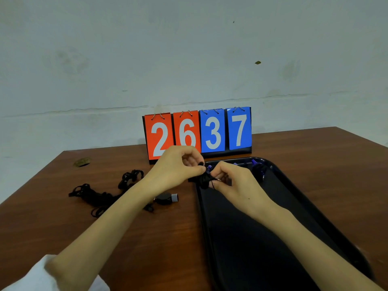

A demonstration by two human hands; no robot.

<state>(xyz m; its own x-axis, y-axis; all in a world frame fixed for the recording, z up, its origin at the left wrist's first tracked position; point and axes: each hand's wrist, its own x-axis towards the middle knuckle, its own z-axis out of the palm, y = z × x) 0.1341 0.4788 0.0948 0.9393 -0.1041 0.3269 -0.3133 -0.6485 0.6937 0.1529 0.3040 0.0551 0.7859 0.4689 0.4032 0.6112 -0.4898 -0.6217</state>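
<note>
**Head view: cord bundle held by both hands, at risk of slipping or snagging**

The left hand and the right hand are brought together over the far left corner of the black plastic tray. Both are closed on a small black bundle of cord. It is pinched between the left thumb and forefinger and held from the right by curled fingers. A small purple piece is seen just above the bundle.

The bundle could slip if either pinch were loosened, and it would probably land on the tray rim or on the brown wooden table. A thin loose strand hangs below the fingers; if it were caught on a finger, the winding could be pulled open. The loose tangle of black cords and the black oval object with a grey end lie near the left forearm. They could be swept along if that arm were drawn back carelessly.

How the cord is wound cannot be told, nor whether the purple piece is fastened to it, since most of both is covered by fingers. The dark and purple items at the far end of the tray are hard to make out against the black surface. The lower part of the red and blue flip scoreboard is partly hidden by the left hand, and the near end of the tray is cut off by the frame.
</note>
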